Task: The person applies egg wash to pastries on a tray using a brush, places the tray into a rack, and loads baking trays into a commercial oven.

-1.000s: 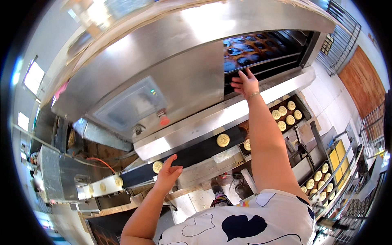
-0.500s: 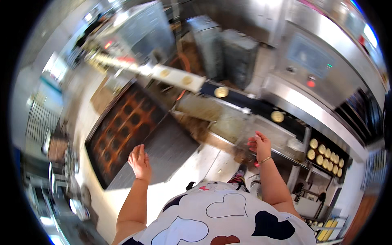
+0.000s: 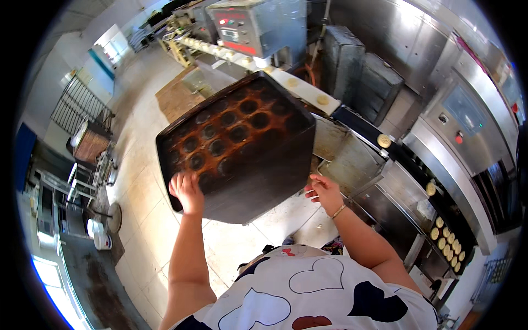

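A dark baking tray (image 3: 238, 132) with rust-brown round marks lies in front of me, on top of what looks like a tall stack of trays (image 3: 258, 192). My left hand (image 3: 187, 191) is over the tray's near left edge, its fingers loosely bent; whether they touch the metal I cannot tell. Beside the stack's near right side is my right hand (image 3: 323, 195), fingers apart and half curled, holding nothing. A bracelet circles that wrist. To the right, pale round dough pieces (image 3: 384, 141) sit on a dark conveyor belt (image 3: 406, 158).
Several dough rounds fill a dark tray (image 3: 448, 245) at the right end of the line. A steel machine with a control panel (image 3: 462, 118) flanks the belt. Another machine (image 3: 258, 27) stands beyond the stack. White buckets (image 3: 102, 241) and a wheeled rack (image 3: 82, 104) are at left.
My view has turned left, so the tray stack appears nearer the middle and the belt farther right. My left hand's fingers are more bent; my right hand is now beside the stack.
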A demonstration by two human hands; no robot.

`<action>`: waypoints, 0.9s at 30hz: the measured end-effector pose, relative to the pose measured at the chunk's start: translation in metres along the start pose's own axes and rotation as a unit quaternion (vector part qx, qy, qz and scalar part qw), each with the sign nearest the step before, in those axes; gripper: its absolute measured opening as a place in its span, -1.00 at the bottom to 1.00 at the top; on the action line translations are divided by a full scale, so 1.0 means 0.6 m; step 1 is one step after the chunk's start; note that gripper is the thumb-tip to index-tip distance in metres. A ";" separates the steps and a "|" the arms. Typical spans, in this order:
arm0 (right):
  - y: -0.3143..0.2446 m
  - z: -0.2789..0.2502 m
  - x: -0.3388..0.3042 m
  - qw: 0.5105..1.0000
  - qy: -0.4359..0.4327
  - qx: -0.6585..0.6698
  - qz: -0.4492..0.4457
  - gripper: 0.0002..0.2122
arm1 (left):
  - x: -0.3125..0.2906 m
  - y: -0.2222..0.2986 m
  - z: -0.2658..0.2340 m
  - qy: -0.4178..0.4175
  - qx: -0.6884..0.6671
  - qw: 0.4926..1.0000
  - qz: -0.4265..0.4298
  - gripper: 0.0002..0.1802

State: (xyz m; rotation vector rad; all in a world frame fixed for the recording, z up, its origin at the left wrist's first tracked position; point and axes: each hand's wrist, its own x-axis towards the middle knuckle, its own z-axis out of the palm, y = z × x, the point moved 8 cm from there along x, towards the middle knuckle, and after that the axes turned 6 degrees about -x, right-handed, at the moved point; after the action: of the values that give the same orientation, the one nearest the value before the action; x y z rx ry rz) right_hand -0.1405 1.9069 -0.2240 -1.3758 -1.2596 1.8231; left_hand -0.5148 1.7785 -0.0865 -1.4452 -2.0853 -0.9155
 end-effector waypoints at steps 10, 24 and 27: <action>-0.043 0.095 -0.019 0.995 -0.071 -0.054 -0.038 -0.74 | -0.039 -0.230 -0.067 -0.198 0.157 0.918 -0.305 -0.41; 0.024 0.072 -0.035 0.991 -0.094 -0.074 0.054 -0.74 | -0.099 -0.314 -0.025 -0.219 -0.169 0.853 -0.443 -0.79; -0.014 0.118 -0.016 0.986 -0.151 -0.040 0.061 -0.72 | -0.083 -0.305 -0.048 -0.153 -0.276 0.816 -0.485 -0.85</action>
State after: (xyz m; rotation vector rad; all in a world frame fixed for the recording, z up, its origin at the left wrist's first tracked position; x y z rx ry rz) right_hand -0.2040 1.8771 -0.2092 -1.2750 -1.4396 2.1499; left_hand -0.6682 1.6827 -0.1499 -0.6439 -3.0289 -1.8881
